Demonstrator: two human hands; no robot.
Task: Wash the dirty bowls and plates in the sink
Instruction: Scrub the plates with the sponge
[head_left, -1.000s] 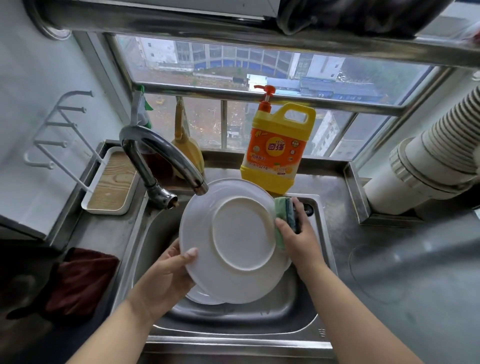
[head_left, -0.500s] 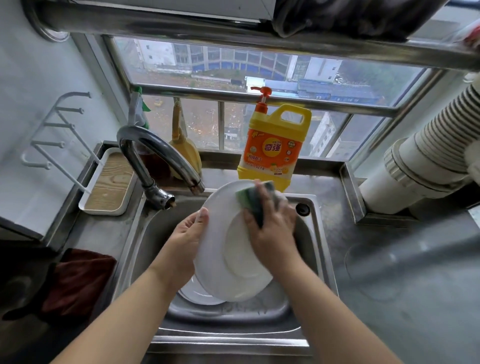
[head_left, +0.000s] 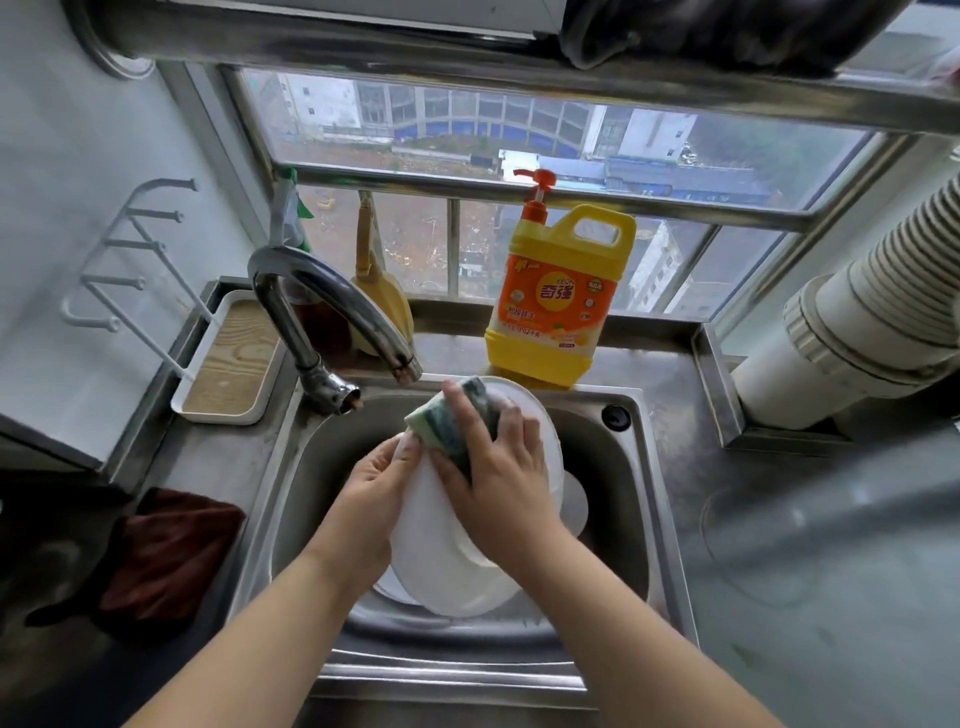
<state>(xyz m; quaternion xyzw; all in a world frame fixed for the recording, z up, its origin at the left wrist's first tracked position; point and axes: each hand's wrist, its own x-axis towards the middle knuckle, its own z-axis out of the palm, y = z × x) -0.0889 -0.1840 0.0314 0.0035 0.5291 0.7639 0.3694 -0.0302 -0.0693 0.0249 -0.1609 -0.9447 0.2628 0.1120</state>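
A person scrubs a white plate (head_left: 457, 566) tilted over the steel sink (head_left: 631, 499) at centre frame. The left hand (head_left: 371, 491) grips the plate's left edge, fingers curled round it. The right hand (head_left: 498, 480) presses a green sponge (head_left: 447, 423) against the plate's upper face, fingers wrapped over the sponge. More white dishes (head_left: 574, 501) lie in the basin beneath. A yellow detergent jug (head_left: 558, 301) stands behind the sink, right of the curved tap (head_left: 332, 306).

Barred window (head_left: 519, 208) above steel counter (head_left: 779, 519)
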